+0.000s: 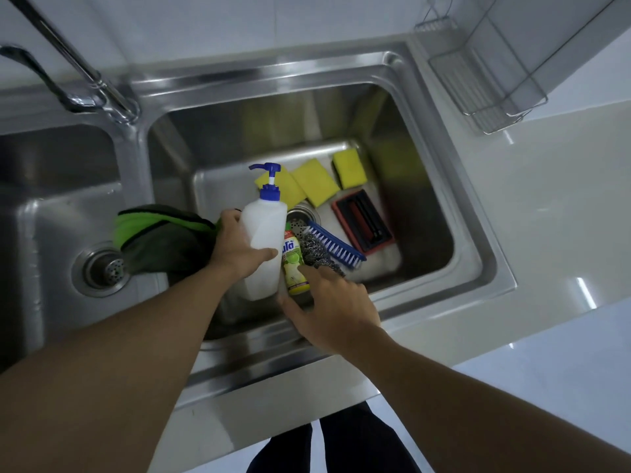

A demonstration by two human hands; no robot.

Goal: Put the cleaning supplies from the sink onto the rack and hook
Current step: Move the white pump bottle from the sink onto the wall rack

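Observation:
My left hand (239,249) grips a white pump bottle (264,233) with a blue pump, held upright over the right basin of the steel sink (471,233). My right hand (327,302) reaches to a small green-labelled bottle (293,264) beside it, thumb and forefinger around its lower part. In the basin lie three yellow sponges (316,186), a steel wool pad (316,252), a blue scrub brush (336,247) and a red-and-black brush (363,221). A green-and-dark cloth (160,233) hangs over the divider. A wire rack (491,90) is on the wall, far right.
A tap (85,87) stands behind the divider at far left. The left basin has a drain (109,268). A white counter (546,206) runs right of the sink, and a small wire hook (435,23) hangs on the wall left of the rack.

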